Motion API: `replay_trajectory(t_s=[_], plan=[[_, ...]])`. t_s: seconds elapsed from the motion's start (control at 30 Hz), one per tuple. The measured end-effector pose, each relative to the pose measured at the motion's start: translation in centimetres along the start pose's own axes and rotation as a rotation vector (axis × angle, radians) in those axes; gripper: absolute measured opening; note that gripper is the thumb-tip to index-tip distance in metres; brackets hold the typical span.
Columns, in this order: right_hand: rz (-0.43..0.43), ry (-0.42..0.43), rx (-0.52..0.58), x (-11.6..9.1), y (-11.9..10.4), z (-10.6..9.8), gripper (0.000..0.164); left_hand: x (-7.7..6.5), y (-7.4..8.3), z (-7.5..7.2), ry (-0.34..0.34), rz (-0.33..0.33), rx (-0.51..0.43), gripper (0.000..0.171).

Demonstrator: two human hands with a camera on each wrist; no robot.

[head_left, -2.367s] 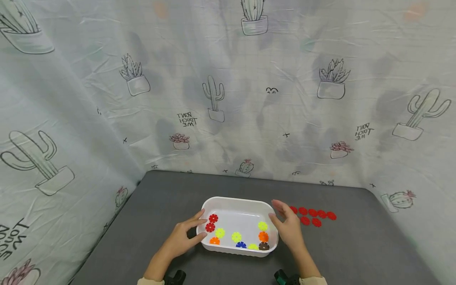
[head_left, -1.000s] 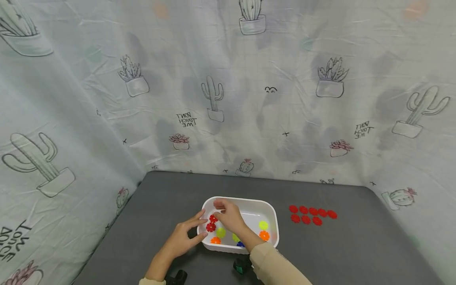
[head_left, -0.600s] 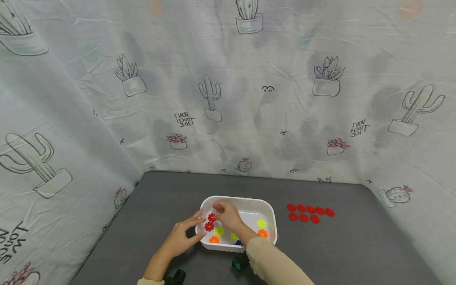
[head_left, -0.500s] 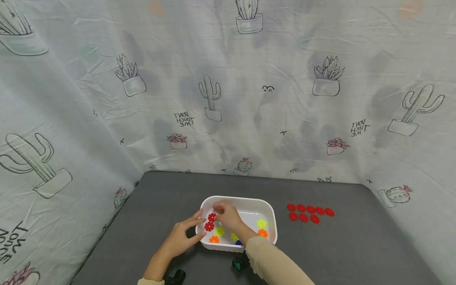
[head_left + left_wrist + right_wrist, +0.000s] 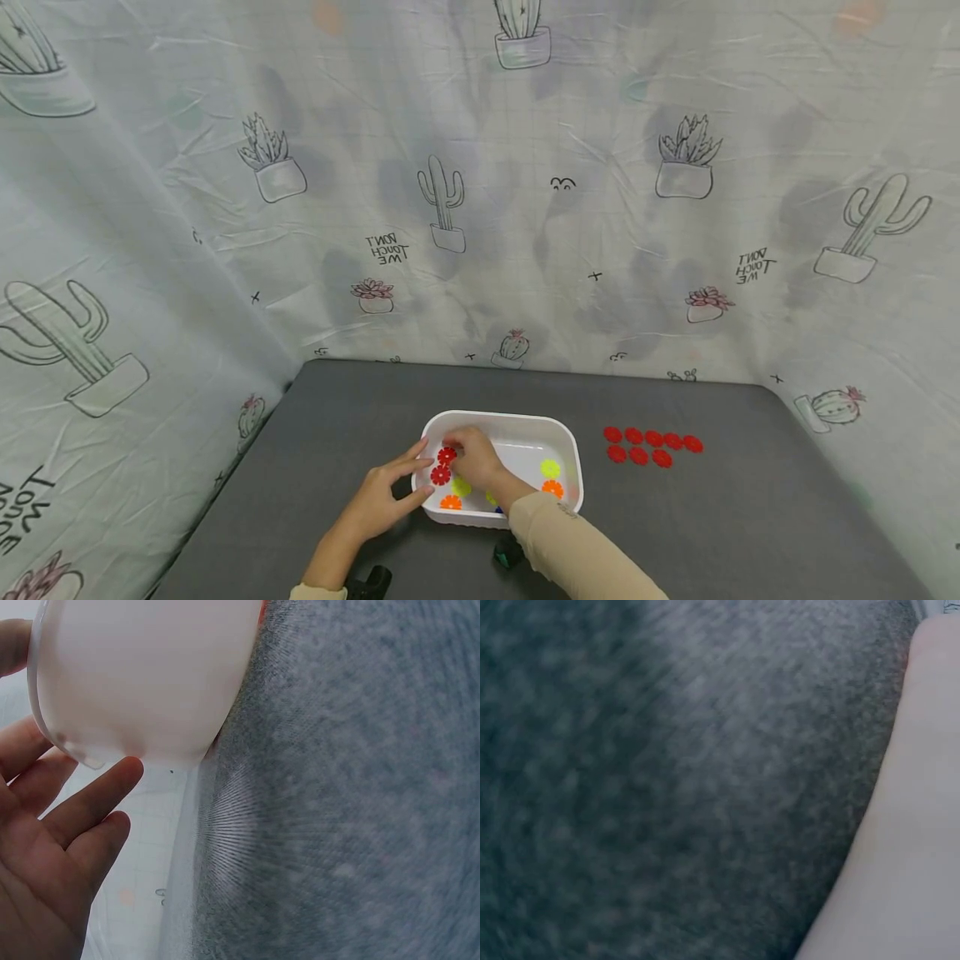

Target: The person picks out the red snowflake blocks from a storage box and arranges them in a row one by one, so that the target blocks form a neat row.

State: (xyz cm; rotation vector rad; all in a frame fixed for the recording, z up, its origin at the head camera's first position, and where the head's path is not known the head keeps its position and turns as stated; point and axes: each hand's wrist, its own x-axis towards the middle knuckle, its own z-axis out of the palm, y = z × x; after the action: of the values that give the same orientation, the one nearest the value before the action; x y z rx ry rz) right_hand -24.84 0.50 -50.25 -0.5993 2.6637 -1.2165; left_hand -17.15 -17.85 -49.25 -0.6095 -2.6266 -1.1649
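A white tray (image 5: 528, 429) stands on the table, with notched plastic discs in several colours inside. My left hand (image 5: 381, 498) touches the tray's left rim, its fingers spread and mostly straight; the left wrist view has a fingertip (image 5: 133, 766) against the outer wall. My right hand (image 5: 478, 458) reaches into the tray's left part, fingers bent, thumb beside two red discs (image 5: 441, 474). Whether it pinches one is hidden. Close by lie a yellow disc (image 5: 461, 487) and an orange disc (image 5: 451, 502). The right wrist view catches only grey cloth and a pale curved surface, no fingers.
Several red discs (image 5: 638, 456) lie in two rows on the grey tabletop (image 5: 360, 408), right of the tray. Another yellow disc (image 5: 550, 468) and orange disc (image 5: 552, 488) sit at the tray's right end. A cactus-print curtain (image 5: 510, 225) hangs behind the table.
My right hand has crossed from the tray's right rim to its left part, then dipped lower towards the red discs. My left hand has stayed at the left rim.
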Motion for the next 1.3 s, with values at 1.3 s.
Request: replay_trajectory(t_s=[1.3], plan=[[-0.025,-0.044,-0.152,-0.34,-0.38,0.3,0.021,0.04,-0.31,0.13,-0.004,-0.015,0.004,0.043]])
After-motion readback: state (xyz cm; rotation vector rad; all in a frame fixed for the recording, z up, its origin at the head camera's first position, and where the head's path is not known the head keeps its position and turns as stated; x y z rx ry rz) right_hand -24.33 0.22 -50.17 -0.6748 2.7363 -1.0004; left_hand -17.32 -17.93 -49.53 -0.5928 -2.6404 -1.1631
